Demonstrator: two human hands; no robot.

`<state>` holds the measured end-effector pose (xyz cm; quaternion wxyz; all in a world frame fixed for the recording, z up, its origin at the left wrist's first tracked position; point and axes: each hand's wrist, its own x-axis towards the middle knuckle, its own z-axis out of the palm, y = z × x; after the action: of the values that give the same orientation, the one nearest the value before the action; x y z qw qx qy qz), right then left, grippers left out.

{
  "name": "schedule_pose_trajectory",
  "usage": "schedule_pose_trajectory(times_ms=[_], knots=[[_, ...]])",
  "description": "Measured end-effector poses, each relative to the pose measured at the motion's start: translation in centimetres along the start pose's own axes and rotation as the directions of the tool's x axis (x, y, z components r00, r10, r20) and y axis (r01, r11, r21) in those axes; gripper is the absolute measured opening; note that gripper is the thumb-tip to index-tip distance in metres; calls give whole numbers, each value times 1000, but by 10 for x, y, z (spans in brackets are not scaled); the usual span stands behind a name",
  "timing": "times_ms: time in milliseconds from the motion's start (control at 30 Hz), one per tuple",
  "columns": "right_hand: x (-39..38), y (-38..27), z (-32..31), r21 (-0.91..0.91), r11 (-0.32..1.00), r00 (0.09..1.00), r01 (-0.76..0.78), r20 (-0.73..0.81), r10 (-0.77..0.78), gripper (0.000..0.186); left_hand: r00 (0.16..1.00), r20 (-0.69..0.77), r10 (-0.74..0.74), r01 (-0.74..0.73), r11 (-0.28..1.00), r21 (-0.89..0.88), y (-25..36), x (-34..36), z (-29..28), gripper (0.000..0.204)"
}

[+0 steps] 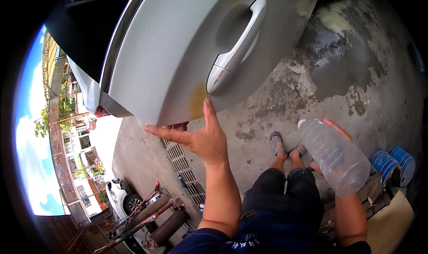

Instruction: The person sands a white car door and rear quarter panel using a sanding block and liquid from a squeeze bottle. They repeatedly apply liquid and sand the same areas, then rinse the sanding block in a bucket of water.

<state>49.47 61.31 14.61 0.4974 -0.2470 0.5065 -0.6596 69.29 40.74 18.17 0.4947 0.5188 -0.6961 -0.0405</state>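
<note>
A grey car door with a white handle spans the top of the head view. Yellowish patches mark its panel. My left hand holds the door's edge, thumb on the outer face just below the handle and index finger stretched to the left. Its other fingers are partly hidden behind the edge. On the right, a large clear plastic bottle with a white cap lies tilted in my right hand. The bottle covers most of that hand; only fingertips show at its sides.
Stained concrete floor lies around my feet, with a drain grate left of them. Blue cans stand at right beside a beige sheet. Metal rollers and a white car are at lower left.
</note>
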Motion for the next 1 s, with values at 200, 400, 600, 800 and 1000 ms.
schedule_pose_trajectory(times_ms=[200, 400, 600, 800, 1000], knots=[[-4, 27, -10, -235, 972, 989, 14, -137, -47, 109, 999, -25, 31, -32, 999, -44, 4, 8, 14, 116], [-9, 38, -30, -293, 956, 997, 25, -67, -46, 106, 998, -28, -59, 56, 991, -120, 14, 5, 18, 115], [-14, 39, -34, -292, 955, 994, -51, -107, 21, 105, 994, -77, -83, 66, 976, -205, 10, -5, 29, 112], [-13, 35, -41, -298, 953, 992, -47, -123, 11, 108, 969, -141, -205, 147, 930, -338, 6, -16, 43, 109], [-2, 17, -28, -338, 934, 983, -113, -176, 55, 106, 969, -85, -233, 181, 898, -402, 4, -18, 43, 107]])
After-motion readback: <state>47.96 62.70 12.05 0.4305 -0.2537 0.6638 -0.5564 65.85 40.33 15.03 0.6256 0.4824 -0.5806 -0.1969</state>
